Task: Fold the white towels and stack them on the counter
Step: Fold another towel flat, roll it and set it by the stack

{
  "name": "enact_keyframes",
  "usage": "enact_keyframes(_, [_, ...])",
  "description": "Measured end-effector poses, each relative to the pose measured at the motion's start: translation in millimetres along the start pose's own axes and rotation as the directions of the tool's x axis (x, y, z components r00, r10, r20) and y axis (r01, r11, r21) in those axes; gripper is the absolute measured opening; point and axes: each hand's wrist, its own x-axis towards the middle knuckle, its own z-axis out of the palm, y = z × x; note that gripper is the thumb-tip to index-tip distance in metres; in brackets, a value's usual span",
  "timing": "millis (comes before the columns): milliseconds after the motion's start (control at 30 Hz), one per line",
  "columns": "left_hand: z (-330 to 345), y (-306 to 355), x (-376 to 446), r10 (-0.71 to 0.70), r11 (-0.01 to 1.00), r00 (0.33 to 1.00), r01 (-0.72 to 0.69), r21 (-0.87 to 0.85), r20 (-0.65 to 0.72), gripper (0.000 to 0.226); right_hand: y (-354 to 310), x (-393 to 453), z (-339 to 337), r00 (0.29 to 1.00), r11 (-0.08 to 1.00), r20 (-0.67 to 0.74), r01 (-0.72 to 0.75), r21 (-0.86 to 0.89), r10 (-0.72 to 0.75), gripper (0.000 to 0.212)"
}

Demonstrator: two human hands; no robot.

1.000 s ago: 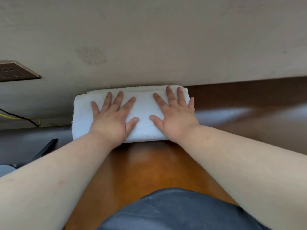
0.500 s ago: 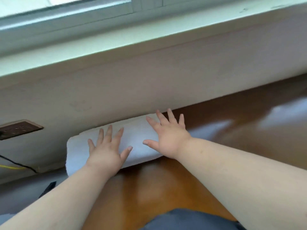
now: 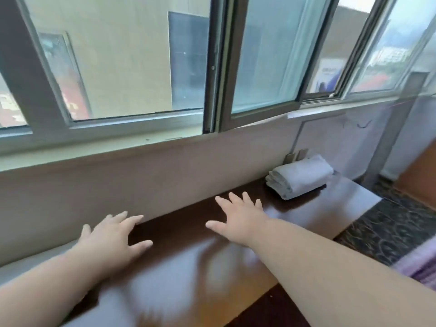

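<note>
Both hands are over the counter [image 3: 306, 215], palms down, fingers straight and spread, holding nothing. Left hand [image 3: 111, 239] sits at about 8 o'clock of frame, right hand [image 3: 240, 220] near centre-right. Can't tell whether the palms touch the wood or float just above it; motion blur under them hides that.

Folded white towels [image 3: 298, 177]: a stack at the far end of the counter, about 2 o'clock from the right hand, well apart from it. The stack lies against the wall [image 3: 165, 175], folded edges facing the camera, layers visible. My read: parking it at the far end by the wall keeps the near stretch of counter free as a folding surface and stops the pile sliding off.

A pale strip shows at 9 o'clock behind the left forearm, along the wall base. Too blurred to say whether it is another towel.

Flat, open hands fit a press-and-smooth posture or a release, not a carry. Judgement: one fold cycle looks finished and the hands are free for the next towel. No unfolded towel is in view, so remaining count unknown.

Windows [image 3: 132, 67] above; patterned floor [image 3: 382, 227] at 3 o'clock.
</note>
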Motion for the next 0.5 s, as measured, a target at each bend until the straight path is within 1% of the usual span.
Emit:
enact_keyframes(100, [-35,84,-7,0.087,0.996,0.996,-0.087,-0.004,-0.026,0.08,73,-41,-45,0.996,0.998,-0.057,-0.065,0.022,0.066,0.085])
enact_keyframes(233, [-63,179,-19,0.185,0.983,0.981,-0.185,-0.005,-0.057,0.083,152,-88,-75,0.989,0.994,-0.107,-0.106,0.003,0.105,0.085])
enact_keyframes(333, [-68,247,-23,0.22,0.972,0.972,-0.225,-0.064,-0.078,0.084,198,-110,-79,0.979,0.992,-0.157,-0.126,0.019,0.127,0.087])
enact_keyframes(433, [-62,313,-23,0.248,0.96,0.965,-0.256,-0.116,-0.081,0.085,236,-123,-72,0.976,0.985,-0.139,-0.17,-0.024,0.165,0.087])
enact_keyframes(500, [-52,345,-19,0.254,0.953,0.961,-0.268,-0.142,-0.109,0.087,257,-123,-65,0.969,0.977,-0.138,-0.211,-0.031,0.205,0.086])
